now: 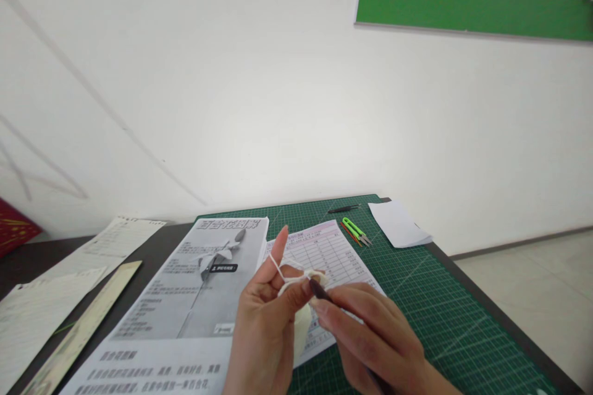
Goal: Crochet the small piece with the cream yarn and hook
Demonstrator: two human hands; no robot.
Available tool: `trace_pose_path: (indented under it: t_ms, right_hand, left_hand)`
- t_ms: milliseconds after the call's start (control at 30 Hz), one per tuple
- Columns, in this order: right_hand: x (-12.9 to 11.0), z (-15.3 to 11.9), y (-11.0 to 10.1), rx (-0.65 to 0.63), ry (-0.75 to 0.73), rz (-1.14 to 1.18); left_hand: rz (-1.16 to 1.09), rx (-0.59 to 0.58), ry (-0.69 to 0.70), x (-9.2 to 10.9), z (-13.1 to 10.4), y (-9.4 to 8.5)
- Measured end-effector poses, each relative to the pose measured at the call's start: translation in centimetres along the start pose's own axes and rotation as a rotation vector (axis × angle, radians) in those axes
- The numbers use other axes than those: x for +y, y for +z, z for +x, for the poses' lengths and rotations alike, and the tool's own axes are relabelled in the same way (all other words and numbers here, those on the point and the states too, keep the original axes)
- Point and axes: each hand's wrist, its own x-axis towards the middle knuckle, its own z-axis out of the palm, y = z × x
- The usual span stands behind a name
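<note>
My left hand (264, 321) pinches a small cream crochet piece (303, 315) between thumb and fingers, with white yarn (277, 268) looped over its raised index finger. In my right hand (375, 336) is a dark crochet hook (319, 290), its tip pushed into the top of the piece. Both hands meet at the bottom centre, above a printed instruction sheet (194, 284) with a flower picture and a pink-headed table sheet (324, 253).
A green cutting mat (440, 308) covers the dark table. At its far edge lie green thread snips (356, 230), a dark pen-like tool (343, 208) and a white paper (399, 223). A ruler (83, 330) and more papers (118, 237) lie left. A white wall stands behind.
</note>
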Motion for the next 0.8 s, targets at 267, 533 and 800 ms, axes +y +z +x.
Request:
trace_pose_path:
  t_ms: [267, 533, 800]
  right_hand:
    - [0.0, 1.0, 0.7, 0.282, 0.554, 0.627]
    - [0.5, 1.0, 0.1, 0.340, 0.678, 0.877]
    - [0.5, 1.7, -0.5, 0.422, 0.837, 0.960]
  left_hand:
    - [0.078, -0.125, -0.166, 1.7, 0.7, -1.0]
    - [0.169, -0.103, -0.141, 2.4, 0.1, -0.8]
    - [0.214, -0.064, -0.132, 2.8, -0.2, -0.7]
